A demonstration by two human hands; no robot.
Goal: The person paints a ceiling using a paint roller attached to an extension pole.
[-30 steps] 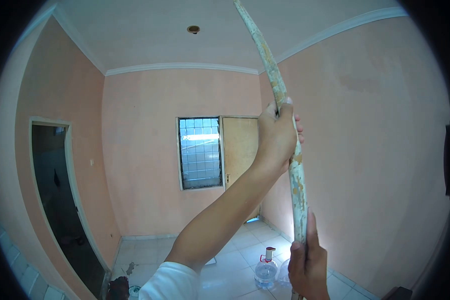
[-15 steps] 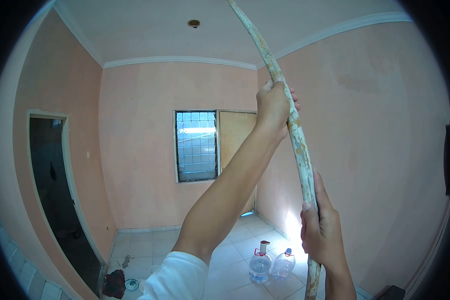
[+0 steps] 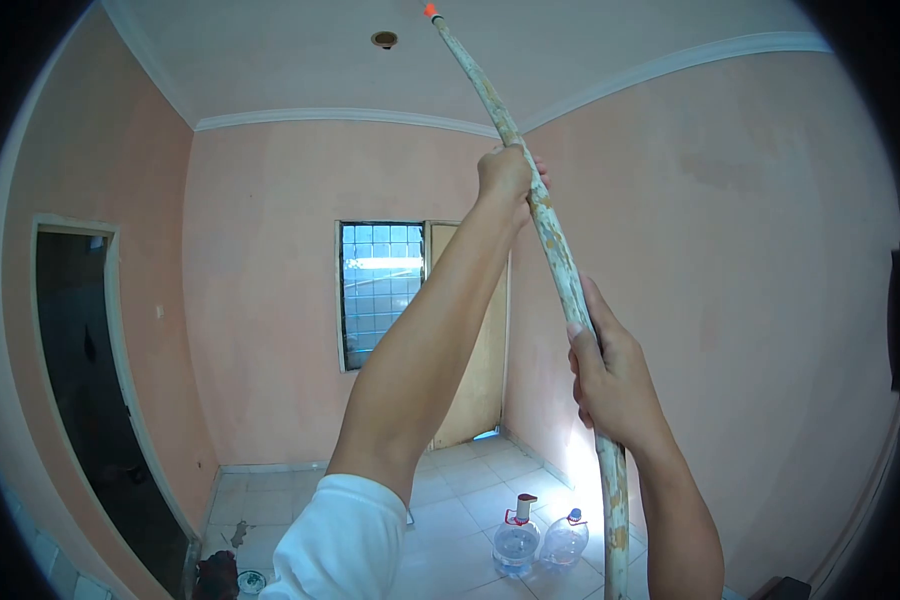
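A long pole [image 3: 558,245] with flaking white paint and tan patches slants upward and to the left. Its upper end carries a small orange-red piece [image 3: 430,10] near the ceiling; what that piece is I cannot make out. High on the pole, my left hand [image 3: 508,182] is wrapped round it, arm stretched out. Lower down, my right hand [image 3: 610,380] also grips the pole, with the index finger lying along it. The pole's lower end runs out of the bottom of the view.
On the tiled floor stand a clear water bottle with a pump top [image 3: 516,545] and another clear bottle [image 3: 566,545]. A round ceiling fitting [image 3: 384,40] lies overhead. There is a dark doorway [image 3: 90,380] at left, a window [image 3: 382,290] and a door [image 3: 480,380] ahead. Dark cloth [image 3: 216,577] lies lower left.
Both hands and the pole have shifted to the left, with my right hand also higher. The pole's orange-red tip has come into view at the top.
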